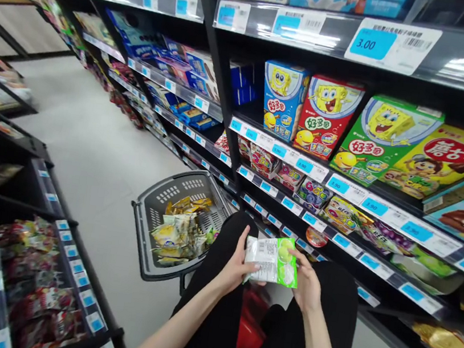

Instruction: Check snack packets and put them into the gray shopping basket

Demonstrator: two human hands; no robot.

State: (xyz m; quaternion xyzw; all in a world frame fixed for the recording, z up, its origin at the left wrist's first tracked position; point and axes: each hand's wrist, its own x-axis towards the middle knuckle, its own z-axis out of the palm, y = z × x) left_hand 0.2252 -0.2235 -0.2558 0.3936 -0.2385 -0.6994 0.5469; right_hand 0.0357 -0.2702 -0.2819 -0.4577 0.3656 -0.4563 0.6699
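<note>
Between left hand point(235, 268) and right hand point(308, 284) shines a silver, green-ended packet point(269, 261).

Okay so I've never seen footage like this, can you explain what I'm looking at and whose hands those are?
There's no machine here. The bare hands belong to the person wearing the camera on their head, so this single picture looks forward and down over their own black-clothed legs.

Their left hand and right hand hold a small silver-and-green packet between them. Beside the left leg, a grey basket stands on the floor with several wrapped snacks inside. Around them are store shelves, with colourful cartoon boxes ahead and to the right.
</note>
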